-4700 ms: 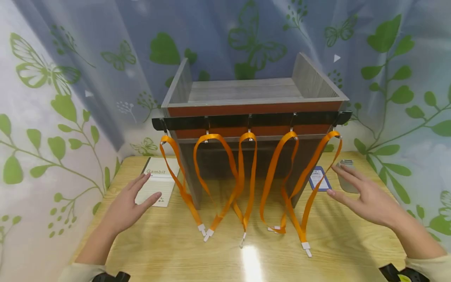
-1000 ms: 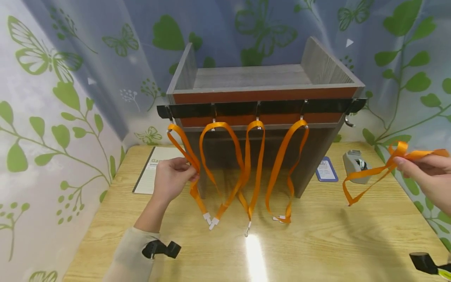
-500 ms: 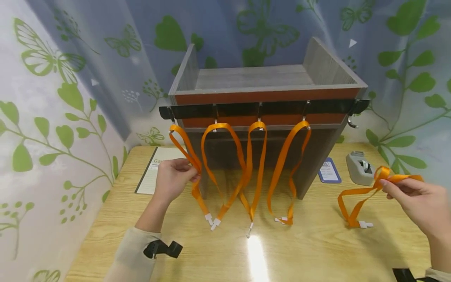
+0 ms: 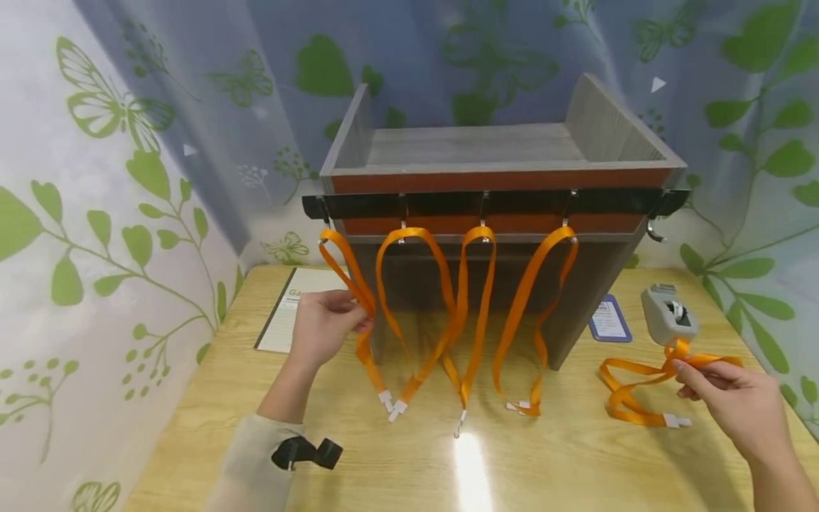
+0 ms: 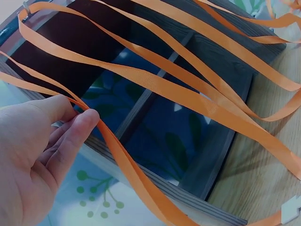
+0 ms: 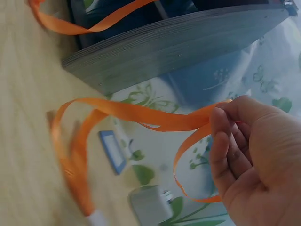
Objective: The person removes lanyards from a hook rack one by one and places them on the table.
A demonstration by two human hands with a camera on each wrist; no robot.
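Note:
Several orange lanyards hang from hooks on a black rail [image 4: 499, 203] across the front of a grey wooden shelf [image 4: 493, 153]. My left hand [image 4: 323, 327] pinches the leftmost hanging lanyard [image 4: 358, 313] [image 5: 122, 155] between thumb and fingers. My right hand [image 4: 736, 402] [image 6: 254, 155] holds a loose orange lanyard [image 4: 630, 405] [image 6: 136, 113] by its loop. Most of that strap and its white clip [image 4: 678, 422] lie on the wooden table [image 4: 563, 455]. The rightmost hook [image 4: 652, 231] on the rail is bare.
A grey tape dispenser [image 4: 667, 313] and a blue card [image 4: 609, 320] sit at the right beside the shelf. A white booklet [image 4: 288, 313] lies at the left. Leaf-print curtains close off the back and sides.
My right hand has come down and inward with the loose lanyard, whose strap and clip now lie on the table. My left hand still pinches the leftmost lanyard.

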